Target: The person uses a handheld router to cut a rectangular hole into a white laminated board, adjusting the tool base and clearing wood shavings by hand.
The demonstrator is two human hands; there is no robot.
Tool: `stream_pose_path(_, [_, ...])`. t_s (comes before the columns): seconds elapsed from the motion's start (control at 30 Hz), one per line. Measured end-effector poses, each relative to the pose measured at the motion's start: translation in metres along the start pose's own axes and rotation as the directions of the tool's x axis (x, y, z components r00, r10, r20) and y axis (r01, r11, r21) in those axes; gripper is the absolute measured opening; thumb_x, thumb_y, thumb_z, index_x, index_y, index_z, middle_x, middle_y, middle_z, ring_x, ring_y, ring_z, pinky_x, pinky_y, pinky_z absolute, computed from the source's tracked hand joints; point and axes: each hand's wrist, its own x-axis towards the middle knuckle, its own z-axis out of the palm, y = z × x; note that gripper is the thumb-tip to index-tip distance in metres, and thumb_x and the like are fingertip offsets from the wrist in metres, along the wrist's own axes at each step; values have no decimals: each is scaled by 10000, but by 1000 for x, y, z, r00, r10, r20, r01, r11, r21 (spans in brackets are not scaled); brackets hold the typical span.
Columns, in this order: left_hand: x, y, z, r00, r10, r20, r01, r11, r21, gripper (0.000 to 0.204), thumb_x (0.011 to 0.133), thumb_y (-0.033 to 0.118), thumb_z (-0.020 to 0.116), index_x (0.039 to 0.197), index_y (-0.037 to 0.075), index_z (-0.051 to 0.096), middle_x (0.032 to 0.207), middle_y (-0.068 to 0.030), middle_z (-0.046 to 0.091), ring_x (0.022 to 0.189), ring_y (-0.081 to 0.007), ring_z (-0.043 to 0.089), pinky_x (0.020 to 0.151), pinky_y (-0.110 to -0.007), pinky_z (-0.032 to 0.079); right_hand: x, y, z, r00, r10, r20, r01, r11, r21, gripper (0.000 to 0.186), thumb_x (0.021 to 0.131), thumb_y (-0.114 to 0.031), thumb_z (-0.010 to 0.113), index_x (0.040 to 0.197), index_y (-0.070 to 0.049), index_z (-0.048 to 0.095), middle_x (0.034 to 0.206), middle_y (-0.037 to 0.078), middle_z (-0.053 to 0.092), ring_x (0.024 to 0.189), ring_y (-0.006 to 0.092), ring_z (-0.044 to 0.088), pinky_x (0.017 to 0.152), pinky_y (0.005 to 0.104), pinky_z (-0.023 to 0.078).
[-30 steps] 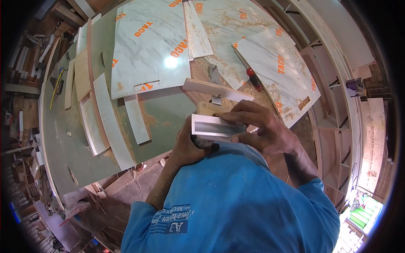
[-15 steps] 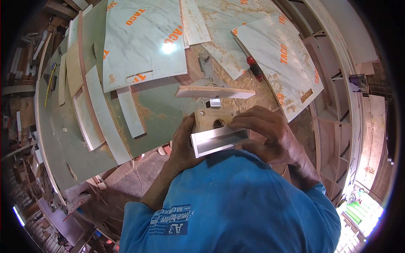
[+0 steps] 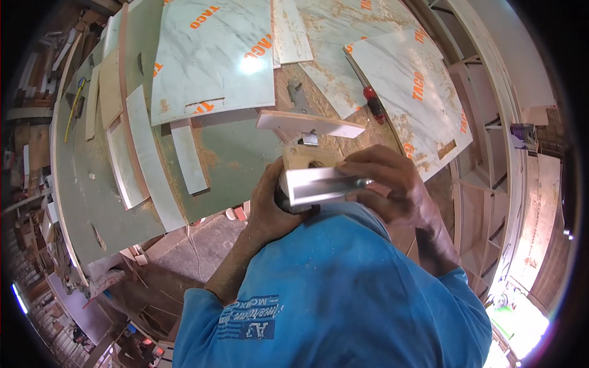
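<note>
Close to my chest, my left hand (image 3: 268, 199) is wrapped round the dark body of a tool with a pale, roughly square plate (image 3: 297, 153) on top; a hole in that plate is partly covered. A small metal bracket (image 3: 311, 139) joins the plate to a long flat wooden strip (image 3: 310, 123) on its far side. My right hand (image 3: 386, 187) pinches the right end of a short silver metal channel (image 3: 316, 186), blurred by motion. The channel lies over the near part of the plate, and whether it touches cannot be told.
A green-topped workbench (image 3: 236, 147) carries marble-patterned panels (image 3: 215, 67), narrow strips (image 3: 150, 153) and sawdust. A red-handled screwdriver (image 3: 373, 104) lies on the right panel's edge. A yellow tape measure (image 3: 75, 110) is at far left. Open wooden shelving (image 3: 481, 178) stands on the right.
The silver channel has shifted up over the plate and its tilt has changed, with my right hand moving along. My left hand keeps its grip. The whole view has shifted slightly.
</note>
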Motion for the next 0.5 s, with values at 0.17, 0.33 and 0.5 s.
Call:
stream_pose_path(0.17, [15,-31,-14,985,-138,-102,102,950,-294,924,607,108,870,1426,33,450,1257,-135,633,1162,-270,639,1018,-416,521,-8,65,15,865,434,-252,-259,815,518,414,859,-96,811,1247,-3,700,1187,129,721,1087,236,695,922,386,572])
stream_pose_path(0.33, [42,-42,-33,927,-307,-214,76,714,-696,795,657,68,832,1367,24,477,1164,-83,622,1029,-184,646,915,-356,556,-28,171,74,692,633,-348,-466,759,454,393,873,-133,798,1234,-13,697,1119,113,740,1070,215,700,892,377,575])
stream_pose_path(0.5, [40,-58,-54,909,-382,-170,100,595,-798,644,771,111,811,1344,42,525,1095,-88,677,947,-210,712,842,-381,606,-5,201,121,755,537,-376,-553,830,73,330,835,-155,821,1123,-35,715,1055,131,734,963,251,711,831,371,565])
